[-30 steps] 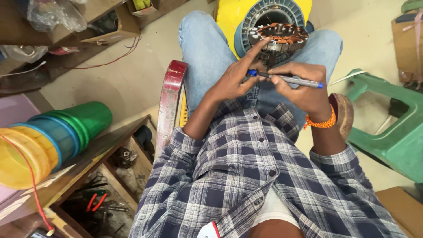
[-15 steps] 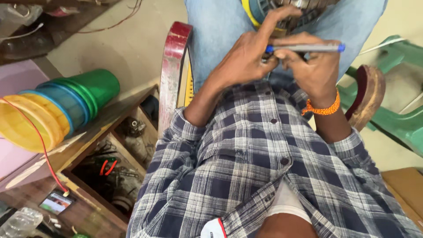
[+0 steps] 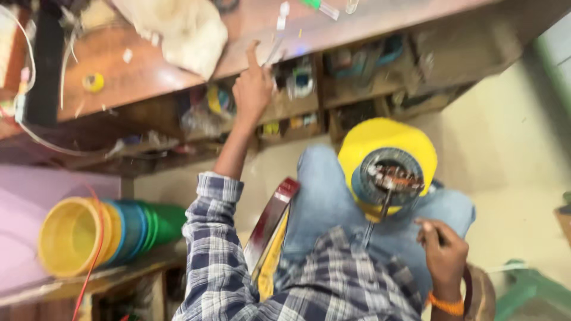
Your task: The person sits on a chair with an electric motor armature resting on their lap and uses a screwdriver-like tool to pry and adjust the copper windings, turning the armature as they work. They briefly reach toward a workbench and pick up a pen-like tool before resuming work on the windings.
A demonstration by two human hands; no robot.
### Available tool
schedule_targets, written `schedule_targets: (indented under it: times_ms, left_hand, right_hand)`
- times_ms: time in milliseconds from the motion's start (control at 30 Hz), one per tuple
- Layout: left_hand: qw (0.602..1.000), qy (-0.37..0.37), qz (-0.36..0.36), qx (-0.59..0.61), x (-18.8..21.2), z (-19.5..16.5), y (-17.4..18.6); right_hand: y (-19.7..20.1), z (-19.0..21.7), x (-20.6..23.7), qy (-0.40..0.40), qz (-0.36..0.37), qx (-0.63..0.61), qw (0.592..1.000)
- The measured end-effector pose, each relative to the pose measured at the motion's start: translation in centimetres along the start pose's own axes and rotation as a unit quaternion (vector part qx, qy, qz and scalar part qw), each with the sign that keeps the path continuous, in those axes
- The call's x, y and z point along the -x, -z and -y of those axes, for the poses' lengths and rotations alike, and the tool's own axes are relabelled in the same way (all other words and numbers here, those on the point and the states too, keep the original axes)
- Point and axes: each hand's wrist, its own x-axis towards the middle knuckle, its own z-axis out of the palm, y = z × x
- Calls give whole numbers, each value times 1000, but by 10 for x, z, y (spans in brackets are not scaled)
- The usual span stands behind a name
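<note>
The left hand (image 3: 252, 88) is stretched up to the front edge of the wooden workbench (image 3: 148, 65), its index finger straight and pointing onto the bench top, the other fingers loosely curled under with nothing between them. Just beside that fingertip lie thin pale wires (image 3: 278, 30), blurred; whether the finger touches them cannot be told. Further left on the bench top sits a crumpled cream cloth (image 3: 178, 27) and, nearer the left edge, a small yellow tape roll (image 3: 93, 81). Cluttered open shelves run under the bench edge.

The right hand (image 3: 443, 254) rests low on the lap, fingers curled together; what they close on is not clear, though a slim dark tool (image 3: 376, 220) runs from near the thumb up into the motor stator (image 3: 389, 178). The stator, a grey ring with copper windings over a yellow housing, sits on the person's knees. An orange band (image 3: 447, 305) circles the right wrist. To the left, stacked plastic buckets (image 3: 101, 235) lie on their side.
</note>
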Motion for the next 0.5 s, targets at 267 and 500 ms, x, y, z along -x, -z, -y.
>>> schedule_targets:
  times_ms: [267, 500]
  left_hand:
    - [993, 88, -78, 19, -96, -19, 8]
    - [983, -44, -173, 41, -95, -21, 42]
  right_hand:
    - [55, 19, -14, 52, -97, 31, 993]
    - [102, 70, -25, 181, -159, 33, 970]
